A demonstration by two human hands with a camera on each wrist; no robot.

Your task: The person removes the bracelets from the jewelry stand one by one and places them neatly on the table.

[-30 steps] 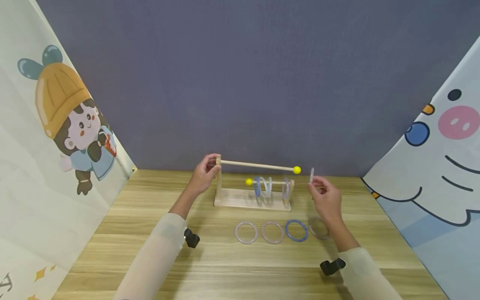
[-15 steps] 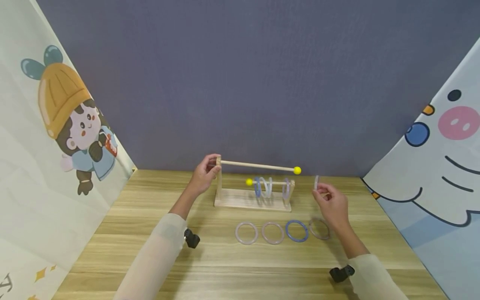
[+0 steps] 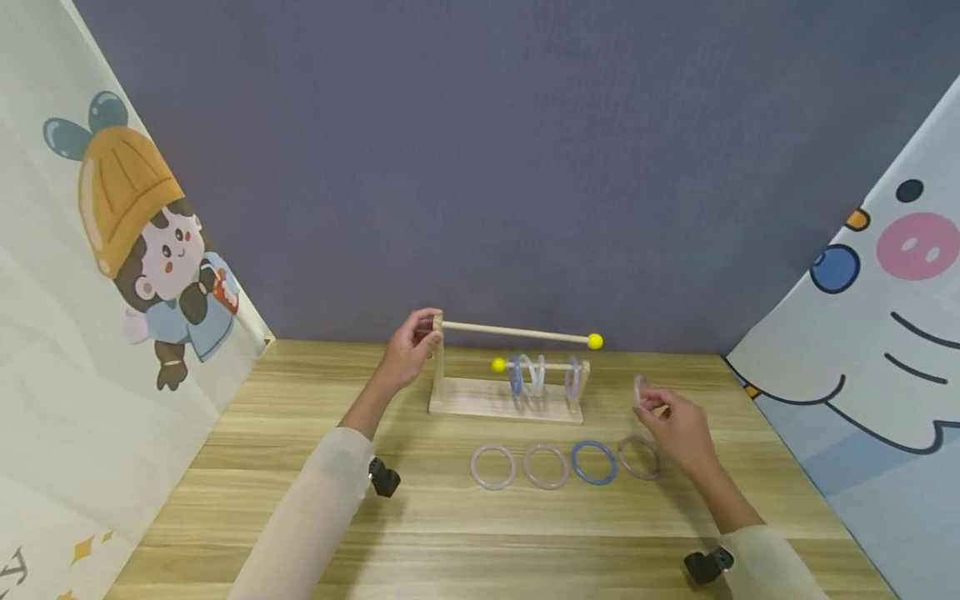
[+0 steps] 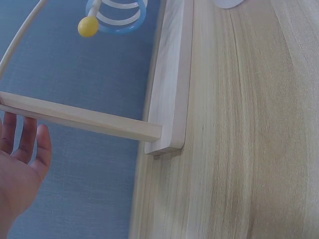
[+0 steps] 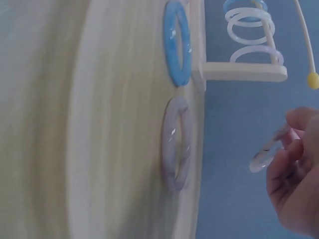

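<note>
A wooden rack point(image 3: 504, 408) with two yellow-tipped rods stands at the back of the table. My left hand point(image 3: 408, 350) holds the top of its tall left post; in the left wrist view, those fingers point(image 4: 26, 142) lie along the post's side. Several bangles, blue, white and pale purple, hang on the lower rod point(image 3: 557, 366); the upper rod point(image 3: 517, 332) carries none. To the right of the rack, my right hand point(image 3: 678, 425) pinches a translucent pinkish bangle point(image 5: 266, 153), held above the table and apart from the rod tip.
Several bangles lie in a row before the rack: a pale one point(image 3: 492, 485), a pinkish one point(image 3: 546, 485), a blue one point(image 3: 594, 479) and a brownish-purple one point(image 3: 639, 475). A dark backdrop point(image 3: 480, 167) rises behind, with printed panels at both sides.
My right hand has moved right and toward the front, away from the upper rod's tip, carrying the bangle lower. The left hand stays on the post.
</note>
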